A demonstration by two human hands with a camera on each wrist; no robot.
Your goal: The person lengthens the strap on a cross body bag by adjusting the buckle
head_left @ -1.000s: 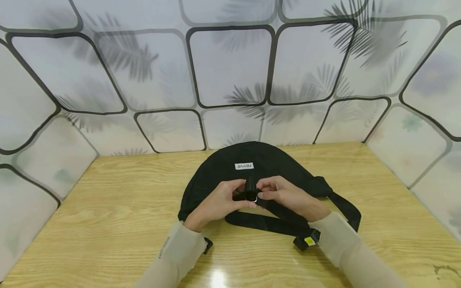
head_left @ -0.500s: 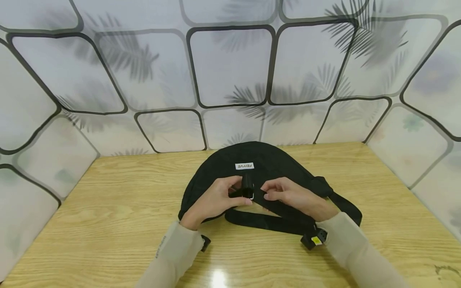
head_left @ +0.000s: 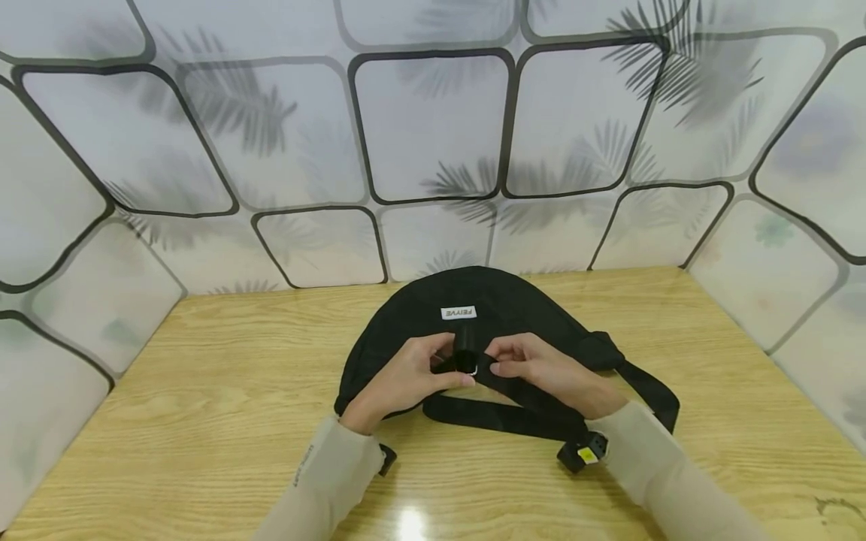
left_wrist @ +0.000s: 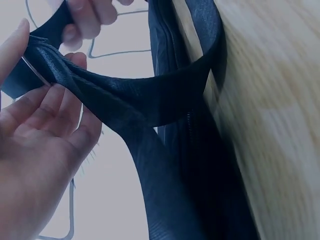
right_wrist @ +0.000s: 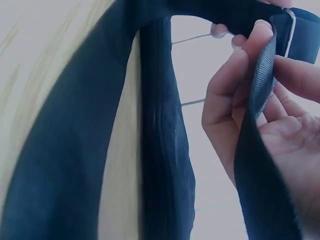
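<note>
Around the back and both sides stands a pale backdrop [head_left: 433,128], easily the biggest thing going: rounded black and grey frames, shadowy fronds, faint flower prints out on the right. Below it spreads the surface [head_left: 203,436], light wood grain, a patch of glare near the front, a dark squiggle at lower right. And there, lying towards the back of that surface, is the black bag [head_left: 521,315], curved side away from the person, its strap [head_left: 501,419] looping off the right end and round the near side. Over to the hands! The left grip [head_left: 406,372] pinches the strap, thumb on one side, fingers on the other; the right grip [head_left: 541,368] has a second length nipped between thumb and fingertip, just beside it. Beyond the fingers, the white label [head_left: 458,312] sits upside down. Smallest of all, the metal buckle [right_wrist: 291,31] glints between the two, so the step in hand looks like working strap at buckle; threading or loosening, I can't call it. The next move would seem to want the left holding steady while the right guides its length flat, no twist.
</note>
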